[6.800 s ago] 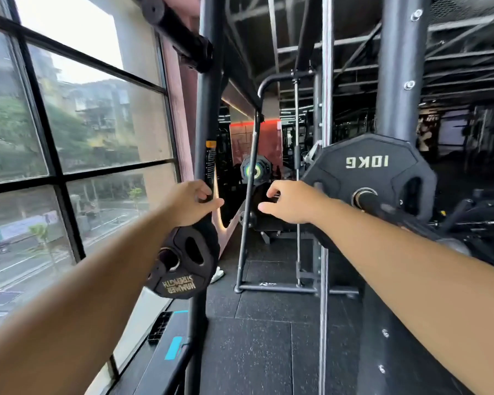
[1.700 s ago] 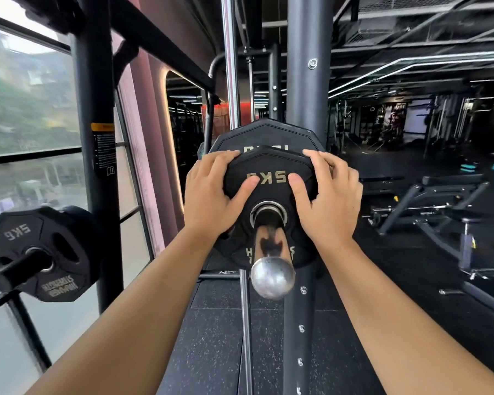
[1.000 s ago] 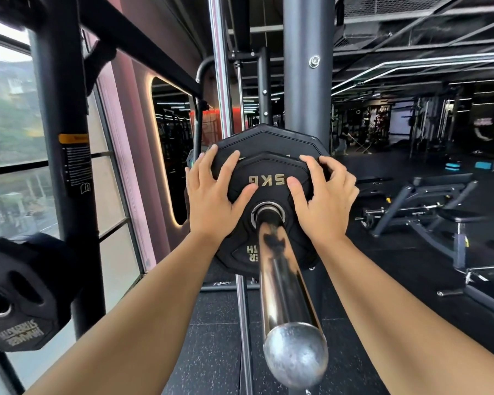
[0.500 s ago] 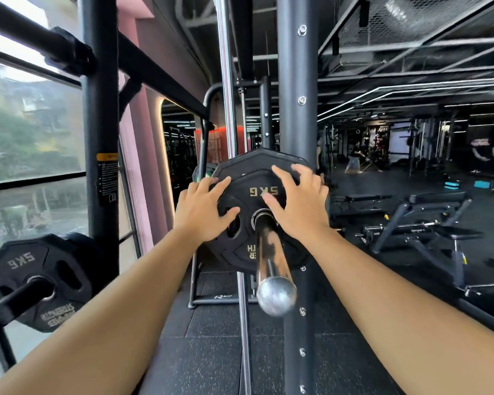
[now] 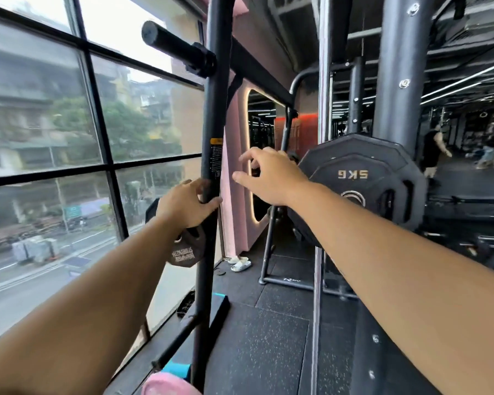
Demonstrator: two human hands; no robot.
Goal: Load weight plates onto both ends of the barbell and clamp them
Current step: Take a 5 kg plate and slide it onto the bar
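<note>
Apparently the person is going for another plate: the black many-sided 5 kg weight plate (image 5: 354, 178) is already sitting on the barbell (image 5: 353, 199) at right centre, with no clamp showing. The left hand (image 5: 187, 205) is curling round the black steel upright post (image 5: 216, 109), just above a small black stored plate (image 5: 183, 253). The right hand (image 5: 268, 178) is reaching with fingers loosely spread, holding nothing. Next, both hands are needing a firm hold on that rim.

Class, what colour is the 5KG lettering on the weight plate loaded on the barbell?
The 5KG lettering is gold, on a black plate; it shows in the head view.
</note>
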